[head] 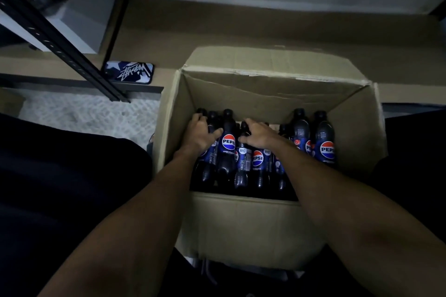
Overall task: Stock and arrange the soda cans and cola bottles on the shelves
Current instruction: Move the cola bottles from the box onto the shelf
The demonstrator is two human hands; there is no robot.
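An open cardboard box (263,222) stands on the floor between the person's knees, its flaps folded outward. Inside it the cola bottles (323,142) stand upright in rows, dark with blue labels and black caps, packed close and touching one another. They fill the near part of the box; the far inner wall is bare cardboard above them.

Both bare forearms reach down into the box from the bottom of the view. The left hand (201,134) is at the left end of the rows. Its fingers (196,119) are curled over the shoulder of the left-side bottle (208,164) and its thumb is pressed across towards the neighbouring bottle, so the hand grips that bottle near its neck. The right hand (259,135) is just beside it, near the middle of the box. Its fingers curl over the top of the middle bottle (242,166) and its thumb closes under them at the neck, holding it. Both held bottles are down among the others.

To the left of the box a phone (129,72) in a patterned case lies flat on a brown ledge. A black slotted shelf post (60,49) slants across the upper left, and a pale textured mat (84,113) lies below it.
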